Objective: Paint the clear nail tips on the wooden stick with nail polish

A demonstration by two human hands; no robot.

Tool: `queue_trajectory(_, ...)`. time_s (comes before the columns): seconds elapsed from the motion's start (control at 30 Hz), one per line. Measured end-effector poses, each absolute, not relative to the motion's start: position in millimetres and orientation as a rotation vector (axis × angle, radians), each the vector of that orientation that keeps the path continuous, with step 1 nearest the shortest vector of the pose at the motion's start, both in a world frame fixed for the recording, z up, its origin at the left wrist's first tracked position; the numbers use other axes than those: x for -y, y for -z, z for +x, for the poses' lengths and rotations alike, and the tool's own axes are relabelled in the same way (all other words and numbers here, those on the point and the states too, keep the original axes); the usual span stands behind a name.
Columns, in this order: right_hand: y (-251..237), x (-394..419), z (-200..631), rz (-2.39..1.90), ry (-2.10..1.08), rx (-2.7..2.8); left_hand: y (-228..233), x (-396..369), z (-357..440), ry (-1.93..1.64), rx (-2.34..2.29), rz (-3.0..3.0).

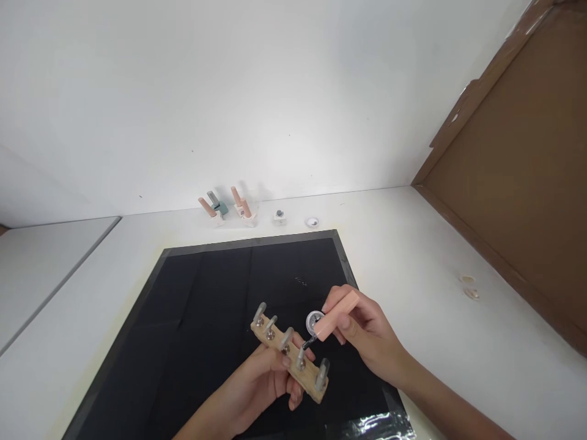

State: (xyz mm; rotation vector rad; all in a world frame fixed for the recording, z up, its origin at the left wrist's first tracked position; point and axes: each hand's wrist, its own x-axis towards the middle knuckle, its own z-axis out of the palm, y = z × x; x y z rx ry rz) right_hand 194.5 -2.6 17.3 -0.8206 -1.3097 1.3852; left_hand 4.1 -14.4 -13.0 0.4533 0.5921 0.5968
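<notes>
My left hand (254, 385) grips a wooden nail display strip (310, 380) from below, tilted down toward the right. Several clear false nails (287, 338) stand on it on small metal mounts. In my right hand (373, 336), between thumb and fingers, is a nail polish brush (338, 314) by its peach-pink cap. Its dark bristle tip is at a nail (301, 356) near the strip's right end; whether they touch I cannot tell. Just behind the cap shows a small round pot (314, 319), partly hidden; whether my fingers hold it is unclear.
Black mat (206, 324) with taped grey edges covers the white table (440, 256). At the back wall stand several polish bottles (215, 215), a small open bottle (279, 216) and a round lid or dish (312, 222). Two small pale pieces (471, 294) lie right, near a brown panel (518, 183).
</notes>
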Motion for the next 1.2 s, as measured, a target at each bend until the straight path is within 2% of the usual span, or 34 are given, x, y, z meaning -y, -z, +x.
queue_trajectory(0.3,-14.0,1.3,193.4,-0.619,-1.5,1.345,9.9,10.9,7.3,-0.571,-0.524,0.368)
queue_trajectory(1.2,-20.9,0.5,192.8,-0.828,-1.427,1.303,11.6,13.8,3.6,-0.547,-0.514,0.44)
